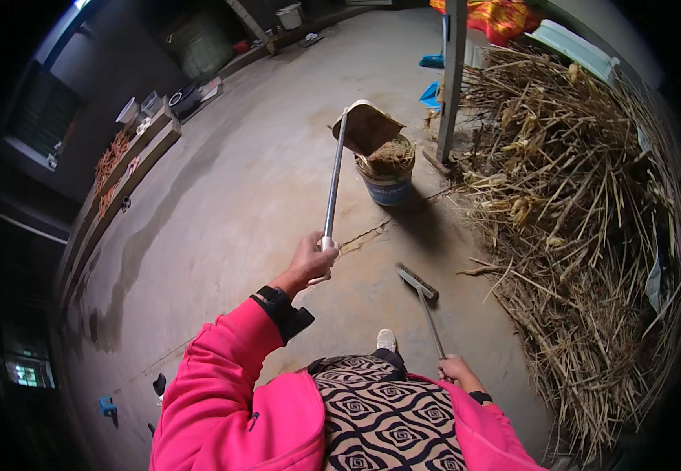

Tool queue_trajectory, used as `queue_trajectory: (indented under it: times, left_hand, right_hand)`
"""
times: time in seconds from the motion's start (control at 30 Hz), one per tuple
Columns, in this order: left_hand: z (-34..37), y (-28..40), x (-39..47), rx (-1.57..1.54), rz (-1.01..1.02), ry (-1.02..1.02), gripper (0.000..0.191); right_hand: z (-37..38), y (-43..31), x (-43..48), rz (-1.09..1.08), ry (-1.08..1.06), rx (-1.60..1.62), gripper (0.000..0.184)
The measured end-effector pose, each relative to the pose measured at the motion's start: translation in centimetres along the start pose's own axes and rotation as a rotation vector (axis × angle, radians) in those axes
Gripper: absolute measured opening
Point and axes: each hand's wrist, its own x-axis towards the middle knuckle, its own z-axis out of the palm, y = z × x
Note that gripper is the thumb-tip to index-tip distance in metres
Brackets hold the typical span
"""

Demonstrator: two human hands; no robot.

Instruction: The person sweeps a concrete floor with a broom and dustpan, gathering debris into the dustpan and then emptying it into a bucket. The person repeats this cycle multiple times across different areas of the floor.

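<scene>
My left hand (310,259) grips the pale end of a long metal handle (334,188). At its far end a dustpan (369,126) is tilted over a bucket (389,187). Dry plant debris (392,156) fills the bucket up to its rim, and the dustpan's lip hangs right above it. The bucket stands upright on the concrete floor and bears writing. Low on the right, my right hand (456,371) is closed around the handle of a broom (429,321). The broom's bristled head (417,281) rests on the floor, well short of the bucket.
A large heap of dry stalks (564,194) lies along the right. A post (452,82) rises beside it, near a blue dustpan (430,94). A floor crack (370,232) runs near the bucket. Ledges (134,159) with containers line the left; a blue stool (106,406) is lower left.
</scene>
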Motion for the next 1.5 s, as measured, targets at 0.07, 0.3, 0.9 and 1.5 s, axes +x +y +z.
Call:
queue_trajectory:
  times: [0.07, 0.3, 0.9, 1.5]
  left_hand:
    - [0.1, -0.1, 0.4, 0.055, 0.018, 0.016, 0.018]
    - [-0.3, 0.3, 1.2, 0.23, 0.012, -0.005, 0.028]
    - [-5.0, -2.1, 0.0, 0.36, 0.124, 0.042, 0.027]
    - [-7.5, -1.5, -0.8, -0.047, 0.012, -0.017, 0.036]
  right_hand:
    - [-0.3, 0.6, 0.2, 0.024, -0.008, 0.027, 0.002]
    - [-0.1, 1.0, 1.3, -0.029, -0.147, 0.325, 0.005]
    - [6.3, -17.2, -14.5, -0.596, -0.27, 0.689, 0.011]
    - [6.0, -20.7, -13.3, -0.576, -0.428, 0.819, 0.006]
